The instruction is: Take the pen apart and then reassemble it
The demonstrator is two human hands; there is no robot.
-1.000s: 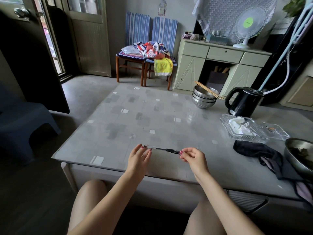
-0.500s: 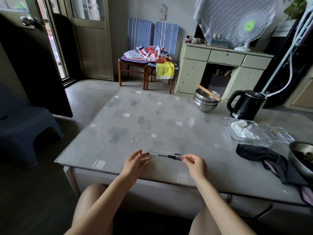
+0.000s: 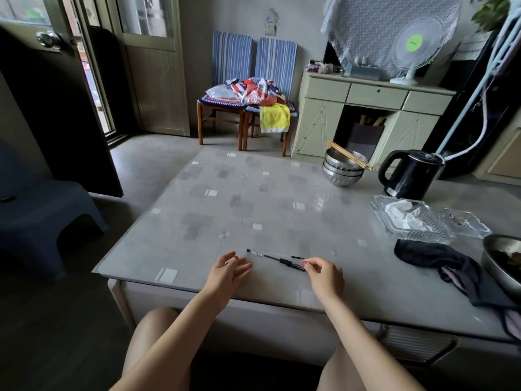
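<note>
A slim pen with a clear barrel and a black grip section lies slanted near the front edge of the grey table. My right hand pinches the pen's black right end between thumb and forefinger. My left hand hovers just short of the pen's left tip, fingers spread, touching nothing. A short dark piece shows just above the black end; I cannot tell whether it is part of the pen or separate.
To the right lie a dark cloth, a glass tray with tissues and a metal bowl at the edge. A black kettle and stacked steel bowls with chopsticks stand at the back right.
My left hand has let go of the pen's left end and drawn back a little. The pen now rests lower, on the table, with only my right hand on it.
</note>
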